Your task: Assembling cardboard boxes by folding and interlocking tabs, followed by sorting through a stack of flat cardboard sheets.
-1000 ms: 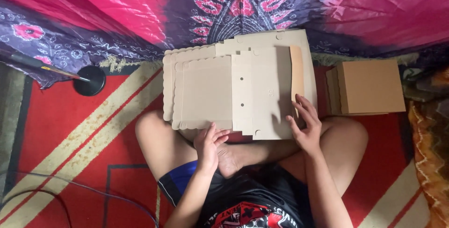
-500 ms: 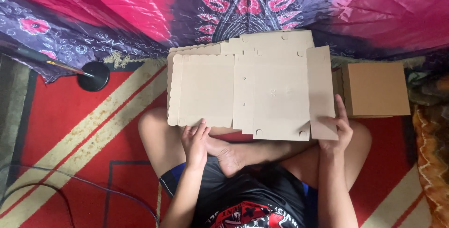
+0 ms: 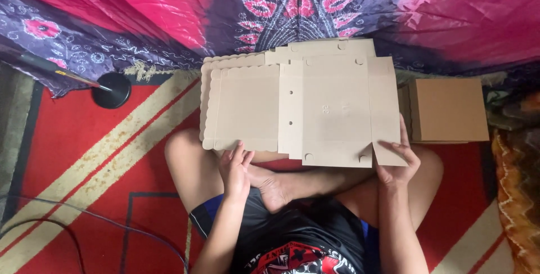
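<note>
I'm sitting cross-legged on the red striped rug (image 3: 84, 156), and a flat cardboard blank (image 3: 332, 111) is lying across my knees, spread out in front of me. My right hand (image 3: 398, 159) is gripping its right flap at the near corner, thumb on top and fingers (image 3: 402, 133) lying along the flap's edge, so that hand is closed on the blank. My left hand (image 3: 235, 170) is resting at the near edge of the scalloped sheet (image 3: 242, 108), fingers loosely together and just touching the card, holding nothing. That sheet is lying under the blank's left side, part of a stack. A folded box (image 3: 447, 110) is sitting just beside the blank on my right. Off to my left, a black round base (image 3: 111, 90) is standing on the rug, against the pink and purple cloth (image 3: 169, 10).
</note>
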